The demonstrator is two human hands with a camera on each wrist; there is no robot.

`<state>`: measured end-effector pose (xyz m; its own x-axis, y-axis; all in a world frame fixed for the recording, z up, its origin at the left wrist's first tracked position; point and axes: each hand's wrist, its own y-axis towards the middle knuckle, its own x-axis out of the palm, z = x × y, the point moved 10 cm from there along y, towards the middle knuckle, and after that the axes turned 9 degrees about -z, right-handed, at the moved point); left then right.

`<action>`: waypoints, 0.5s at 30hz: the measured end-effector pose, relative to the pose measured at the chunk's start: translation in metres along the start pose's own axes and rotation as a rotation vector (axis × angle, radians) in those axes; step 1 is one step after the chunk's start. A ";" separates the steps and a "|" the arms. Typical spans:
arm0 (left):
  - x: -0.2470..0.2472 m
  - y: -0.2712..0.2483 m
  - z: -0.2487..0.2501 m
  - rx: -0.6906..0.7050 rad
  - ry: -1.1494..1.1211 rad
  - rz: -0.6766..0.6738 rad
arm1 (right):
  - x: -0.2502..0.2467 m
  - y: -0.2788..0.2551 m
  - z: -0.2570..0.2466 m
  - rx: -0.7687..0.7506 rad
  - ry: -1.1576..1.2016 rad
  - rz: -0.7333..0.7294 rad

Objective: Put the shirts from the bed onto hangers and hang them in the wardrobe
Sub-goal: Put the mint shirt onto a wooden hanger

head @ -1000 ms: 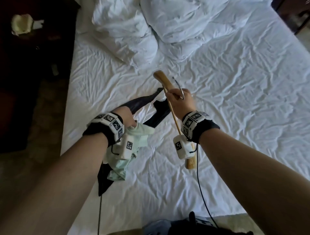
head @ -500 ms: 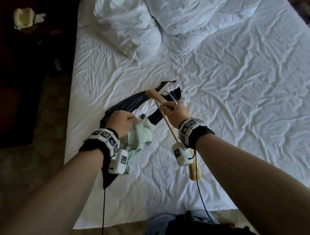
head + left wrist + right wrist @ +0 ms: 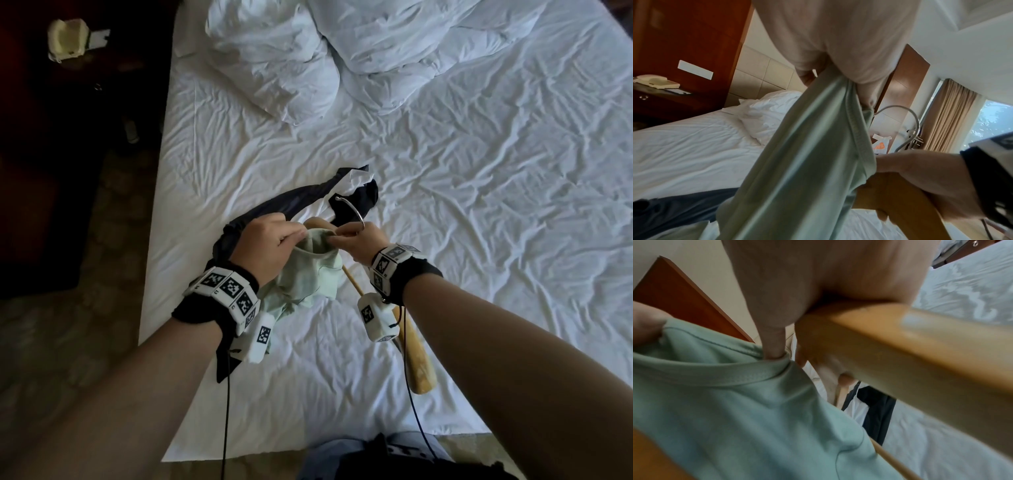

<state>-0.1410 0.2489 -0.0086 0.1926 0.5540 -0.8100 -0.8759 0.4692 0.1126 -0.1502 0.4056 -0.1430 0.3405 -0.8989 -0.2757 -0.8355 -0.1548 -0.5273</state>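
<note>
Over the white-sheeted bed (image 3: 479, 205), the ribbed neckline of a pale mint-green knit shirt (image 3: 308, 277) is pinched by the left hand (image 3: 270, 246) on one side. On the other side it is hooked by a finger of the right hand (image 3: 359, 243), which is also wrapped round a light wooden hanger with a silver wire hook (image 3: 419, 359). The hanger's near arm slants down toward the mattress edge; a dark navy garment (image 3: 291, 205) is seen lying crumpled on the sheet just beyond the hands.
</note>
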 end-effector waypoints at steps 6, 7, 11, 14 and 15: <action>-0.002 -0.003 -0.011 -0.100 0.004 -0.022 | 0.014 0.003 -0.014 -0.053 -0.130 -0.026; -0.002 -0.004 -0.017 -0.138 0.013 -0.043 | 0.011 0.003 -0.021 -0.061 -0.140 -0.011; -0.004 -0.010 -0.047 -0.387 0.091 -0.182 | -0.024 -0.009 -0.059 -0.117 -0.174 0.132; -0.014 -0.010 -0.051 -0.473 0.100 -0.239 | -0.051 -0.030 -0.102 -0.221 -0.212 0.242; -0.020 -0.009 -0.048 -0.481 0.087 -0.240 | -0.059 -0.040 -0.119 -0.258 -0.226 0.274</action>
<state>-0.1584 0.2010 -0.0208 0.3926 0.4013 -0.8275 -0.9194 0.1962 -0.3410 -0.1879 0.4159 -0.0104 0.1528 -0.8131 -0.5617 -0.9788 -0.0459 -0.1998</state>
